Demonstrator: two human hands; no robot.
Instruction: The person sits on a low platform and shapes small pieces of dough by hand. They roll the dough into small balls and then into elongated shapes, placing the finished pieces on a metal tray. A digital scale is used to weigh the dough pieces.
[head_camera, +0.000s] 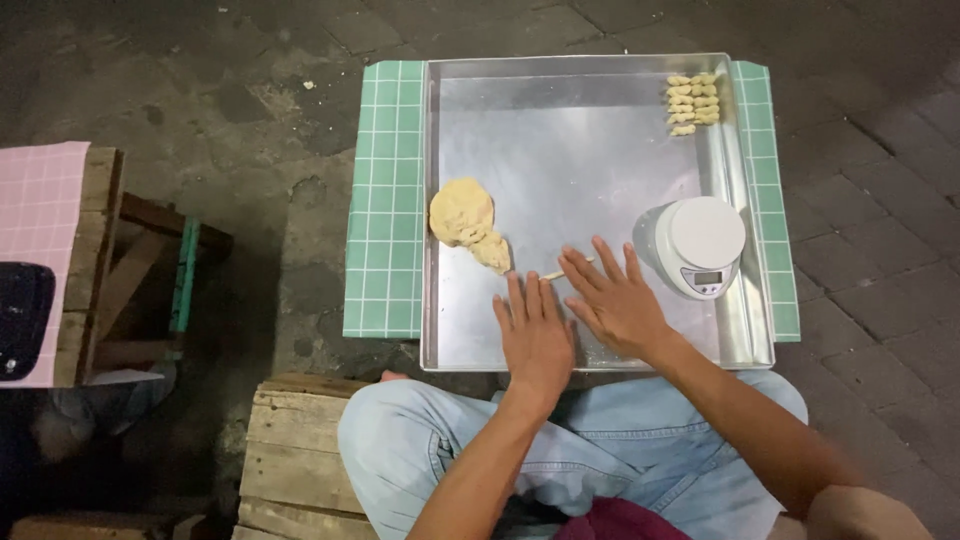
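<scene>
Down on the big shiny metal tray (590, 170), both hands lie flat with the fingers spread wide. The left hand (535, 335) presses palm down on the tray and grips nothing. The right hand (615, 295) is flat too, just beside the left one, and a thin roll of dough (556, 273) pokes out from under its fingers. It is rolled under the hand, not gripped.

A big lump of yellow dough (467, 222) sits near the left side of the tray, close to the left hand. A small white scale (700, 245) stands near the right hand. Far off in the top corner, little dough pieces (692, 102) lie in neat rows. The tray rests on a green checked cloth (385, 200). The person wears blue jeans (420, 430) and sits on a wooden crate (295, 450).
</scene>
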